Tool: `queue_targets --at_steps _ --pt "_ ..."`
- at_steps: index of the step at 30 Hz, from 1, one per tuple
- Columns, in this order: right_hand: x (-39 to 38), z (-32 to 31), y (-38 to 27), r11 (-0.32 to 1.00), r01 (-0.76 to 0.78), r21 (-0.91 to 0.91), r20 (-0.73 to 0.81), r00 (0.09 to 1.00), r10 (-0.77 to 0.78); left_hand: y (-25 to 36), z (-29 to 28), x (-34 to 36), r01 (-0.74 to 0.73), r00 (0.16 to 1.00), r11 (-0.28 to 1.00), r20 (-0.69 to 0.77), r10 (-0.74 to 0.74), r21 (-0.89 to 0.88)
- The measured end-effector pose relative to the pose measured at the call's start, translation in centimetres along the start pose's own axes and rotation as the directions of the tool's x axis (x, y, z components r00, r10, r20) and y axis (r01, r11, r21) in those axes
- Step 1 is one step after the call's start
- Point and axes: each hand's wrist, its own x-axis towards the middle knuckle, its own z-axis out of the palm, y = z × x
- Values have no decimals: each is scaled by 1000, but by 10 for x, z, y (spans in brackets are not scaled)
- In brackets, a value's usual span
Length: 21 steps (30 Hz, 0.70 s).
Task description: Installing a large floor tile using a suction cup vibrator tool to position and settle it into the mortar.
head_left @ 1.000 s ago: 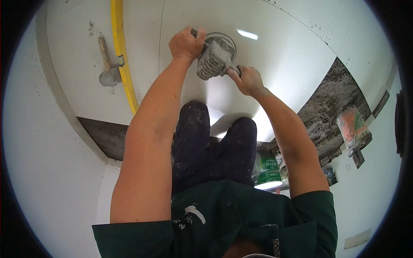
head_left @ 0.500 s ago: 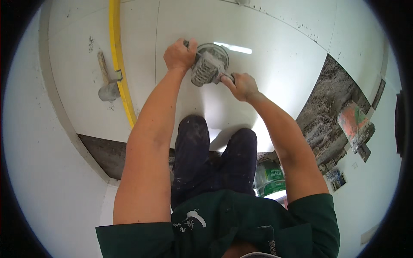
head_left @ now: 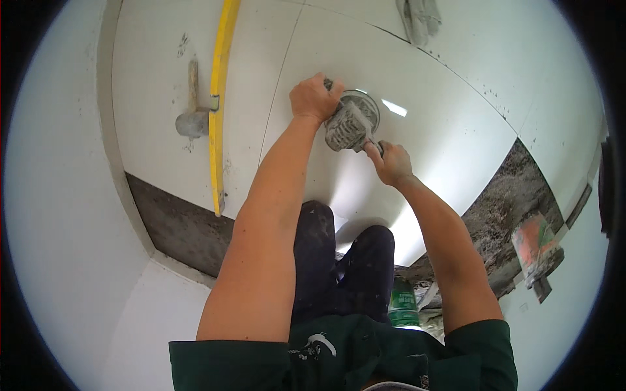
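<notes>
Both my hands hold a dusty grey tile vibrator (head_left: 349, 127) with a ribbed motor housing and a round pad. It rests on a large, glossy, off-white floor tile (head_left: 365, 186) in front of my knees. My left hand (head_left: 315, 98) is closed around the handle on its far left side. Lower and to the right, my right hand (head_left: 394, 163) grips the other handle, with the thumb lying along it. The pad's underside is hidden.
Left of me lie a yellow spirit level (head_left: 218, 143) and a mallet (head_left: 193, 122) with a wooden handle. A grey cloth (head_left: 420, 23) lies beyond. Bare mortar (head_left: 505, 195) shows at right, near a trowel (head_left: 536, 247). A green-labelled container (head_left: 403, 305) stands beside my leg.
My view has tilted and turned, so the floor things sit lower or further right, and more of the grey cloth shows. Both hands keep their grip on the tile vibrator, which stays on the tile.
</notes>
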Motion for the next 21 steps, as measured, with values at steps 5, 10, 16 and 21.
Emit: queue_targets --at_steps 5,10,16,21 --pt "2 10 11 997 64 45 -114 992 -58 3 -2 5 -5 1000 998 29 7 -65" --pt "10 25 18 973 107 206 -103 991 -87 -2 -6 3 26 999 999 44 -25 -30" --pt "1 22 4 991 51 121 -147 989 -33 -2 -7 -5 24 991 997 132 -14 -70" --pt "2 14 5 992 -116 48 -142 982 121 9 -6 -3 10 991 986 136 12 -164"
